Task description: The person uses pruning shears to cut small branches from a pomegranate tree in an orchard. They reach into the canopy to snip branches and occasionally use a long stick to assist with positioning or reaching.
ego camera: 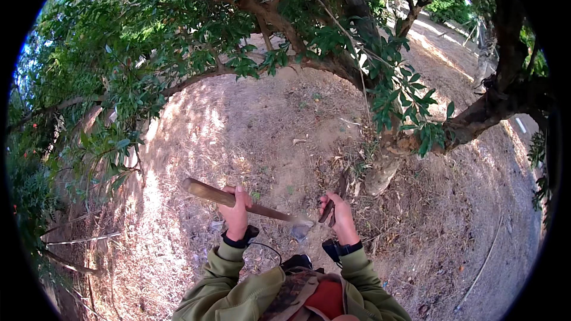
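Note:
My left hand point(235, 209) is closed around a long wooden tool handle point(209, 191). Its rounded butt points to the upper left, and the shaft slopes down to the right in front of me. By its lower end is a grey piece point(301, 231); whether it is the tool's head or a stone on the ground, I cannot tell. In my right hand point(341, 214) is a dark, rusty-looking hand tool point(342, 183), apparently pruning shears. Two handles show at my fingers, and the working end points up and away from me, towards the tree base.
A thick, forked tree trunk point(386, 165) rises ahead to the right, one limb point(482, 118) reaching right. Low leafy branches point(200, 76) arch across the front and left. Dry grass and litter point(267, 142) cover the ground. A thin stick point(482, 267) lies at right.

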Tool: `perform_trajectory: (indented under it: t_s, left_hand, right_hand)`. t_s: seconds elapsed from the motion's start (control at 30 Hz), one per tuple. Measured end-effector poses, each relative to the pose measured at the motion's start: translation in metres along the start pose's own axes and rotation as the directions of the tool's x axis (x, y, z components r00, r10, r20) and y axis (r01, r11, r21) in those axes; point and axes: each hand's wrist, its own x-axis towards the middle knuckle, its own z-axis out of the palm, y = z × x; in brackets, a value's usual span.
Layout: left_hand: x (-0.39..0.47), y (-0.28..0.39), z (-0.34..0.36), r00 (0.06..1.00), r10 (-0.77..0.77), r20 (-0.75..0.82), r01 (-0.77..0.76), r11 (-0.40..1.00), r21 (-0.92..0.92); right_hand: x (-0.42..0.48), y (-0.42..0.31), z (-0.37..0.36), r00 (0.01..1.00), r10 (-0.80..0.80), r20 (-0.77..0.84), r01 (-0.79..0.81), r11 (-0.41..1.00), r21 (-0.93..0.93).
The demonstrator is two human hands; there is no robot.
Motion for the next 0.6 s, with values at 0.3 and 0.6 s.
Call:
perform_trajectory:
  t_s: [0.3, 0.6]
  left_hand:
    - [0.08, -0.038, 0.059, 0.996, -0.07, 0.05, 0.065, 0.993, 0.098]
    - [0.115, -0.077, 0.115, 0.998, -0.06, 0.026, 0.055, 0.984, 0.167]
  right_hand:
    - [0.091, -0.064, 0.065, 0.979, -0.106, 0.176, 0.131, 0.982, -0.138]
    - [0.135, -0.15, 0.132, 0.799, -0.487, 0.351, 0.57, 0.43, -0.701]
